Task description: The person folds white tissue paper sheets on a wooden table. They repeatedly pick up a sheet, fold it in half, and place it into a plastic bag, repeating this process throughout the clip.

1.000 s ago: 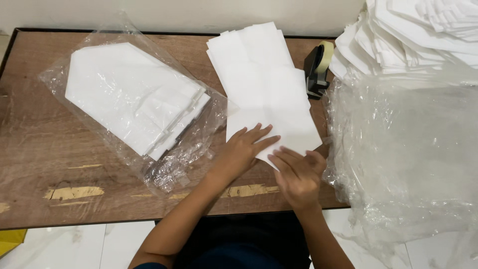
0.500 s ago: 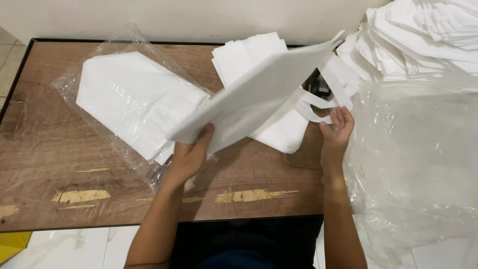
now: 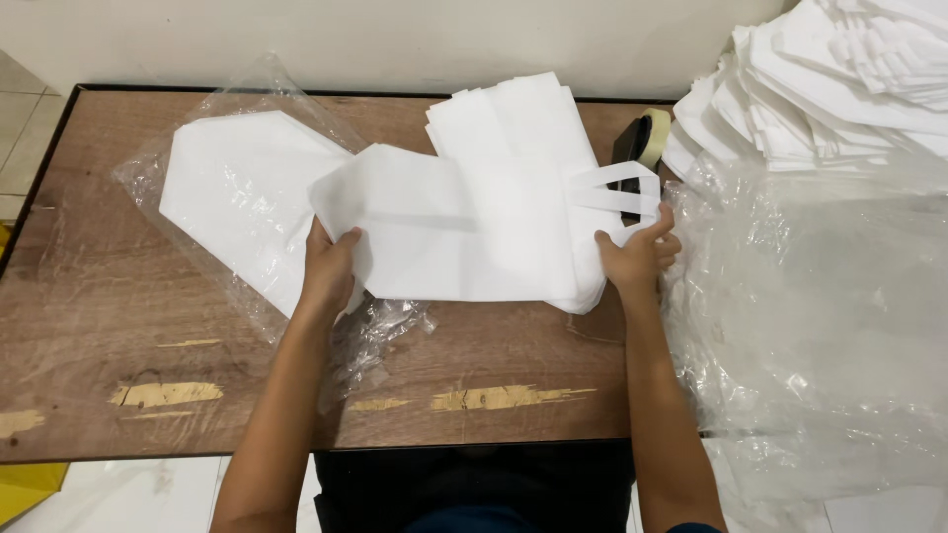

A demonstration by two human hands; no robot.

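A worn brown wooden surface (image 3: 494, 365) with pale scuffed patches along its near edge stands against a plain light wall, a strip of tiled floor showing at the far left. Over its middle a white fabric bag (image 3: 464, 232) with loop handles is held flat and sideways between both hands, its handles pointing to the person's right. The left hand (image 3: 331, 262) grips the bag's bottom edge, fingers closed on the cloth with the thumb on top. The right hand (image 3: 637, 252) holds the handle end, fingers curled shut around the fabric just beneath the loops. Under the held bag lies a small pile of white bags (image 3: 523, 114), their tops reaching toward the wall. To the left, touching the left hand's side of the bag, lies a clear plastic sleeve (image 3: 237, 202) filled with a folded stack of the same white cloth, its loose crinkled end spreading toward the near edge. Just beyond the handles stands a dark tape dispenser (image 3: 642, 138) with a pale roll. At the right, a high heap of white bags (image 3: 839, 79) rests above a large sheet of clear plastic (image 3: 820, 316) that drapes over the surface's right end.
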